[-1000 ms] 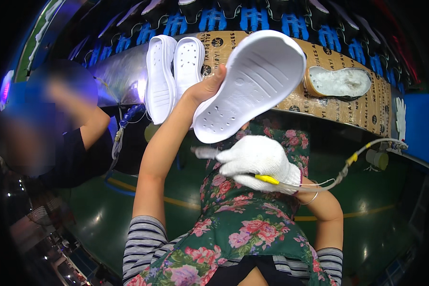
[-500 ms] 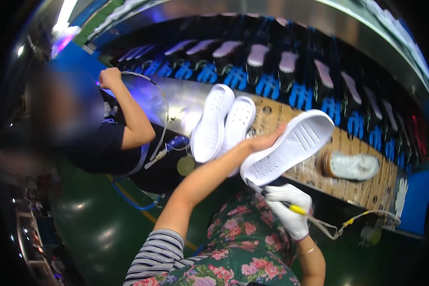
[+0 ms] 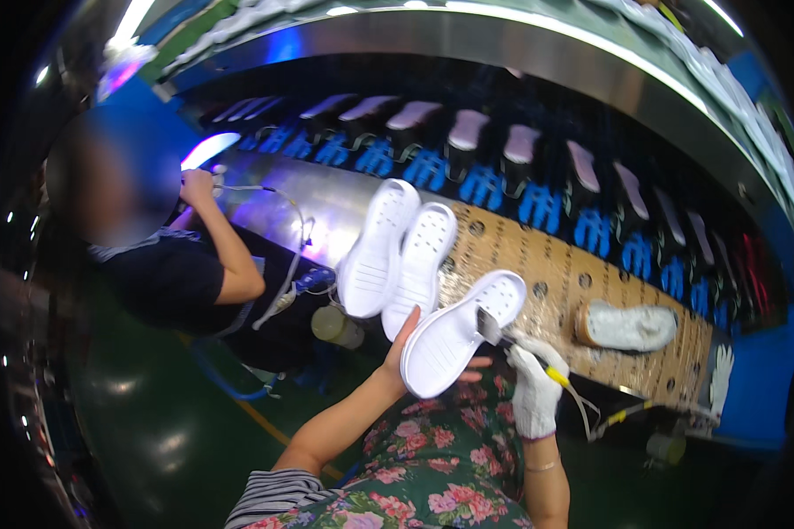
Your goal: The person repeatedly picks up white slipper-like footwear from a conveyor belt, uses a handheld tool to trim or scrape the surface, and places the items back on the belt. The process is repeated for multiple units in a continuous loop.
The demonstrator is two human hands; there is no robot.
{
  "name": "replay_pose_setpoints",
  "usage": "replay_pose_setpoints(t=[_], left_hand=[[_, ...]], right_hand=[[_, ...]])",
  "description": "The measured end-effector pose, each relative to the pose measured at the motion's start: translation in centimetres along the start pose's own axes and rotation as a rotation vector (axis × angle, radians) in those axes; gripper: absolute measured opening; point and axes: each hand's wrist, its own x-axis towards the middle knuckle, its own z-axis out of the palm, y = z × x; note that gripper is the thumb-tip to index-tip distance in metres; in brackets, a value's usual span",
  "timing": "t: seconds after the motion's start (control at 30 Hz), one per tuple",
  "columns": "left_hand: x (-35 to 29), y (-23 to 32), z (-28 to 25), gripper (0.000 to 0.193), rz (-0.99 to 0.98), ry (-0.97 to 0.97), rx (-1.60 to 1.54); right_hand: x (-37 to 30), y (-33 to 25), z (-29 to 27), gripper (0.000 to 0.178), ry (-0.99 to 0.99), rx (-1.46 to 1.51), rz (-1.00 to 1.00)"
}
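Note:
My bare left hand [image 3: 400, 357] grips a white shoe sole [image 3: 445, 353] along its side, thumb at the near edge and fingers beneath. The sole is tilted, with its holed end pointing up and right. In a white knit glove, my right hand [image 3: 536, 388] is closed around a brush [image 3: 490, 328] with a dark handle. A yellow piece and a thin tube trail from the brush. Its flat, pale head lies at the holed part of the sole; blur hides whether it touches. Two more white soles, a left one [image 3: 378, 256] and a right one [image 3: 423, 264], lie just beyond my left hand.
A brown covered bench [image 3: 538, 256] bears a white-topped shoe piece [image 3: 631, 326]. Behind it runs a row of blue holders [image 3: 481, 187] with pinkish soles above. At left a co-worker's arm [image 3: 229, 238] reaches to the bench. A white glove [image 3: 722, 379] hangs at right.
The sole in my left hand has swung round and come down nearer; its holed end now points away from me. The brush has shifted from the sole's near tip onto its holed part.

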Motion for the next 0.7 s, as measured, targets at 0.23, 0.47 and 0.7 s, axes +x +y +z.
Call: replay_pose_setpoints(t=[0.23,0.47,0.7], left_hand=[[0.0,-5.4,-1.4,0.091,0.010,0.051,-0.143],[1.8,-7.3,0.6,0.101,0.044,-0.180,-0.349],[-0.3,-8.8,-1.6,0.103,0.112,0.270,0.181]], right_hand=[[-0.2,-4.0,2.2,0.023,-0.192,-0.482,-0.463],[1.0,-8.5,3.5,0.032,-0.346,-0.852,-1.037],[1.0,-8.3,4.9,0.039,-0.380,-1.078,-1.276]])
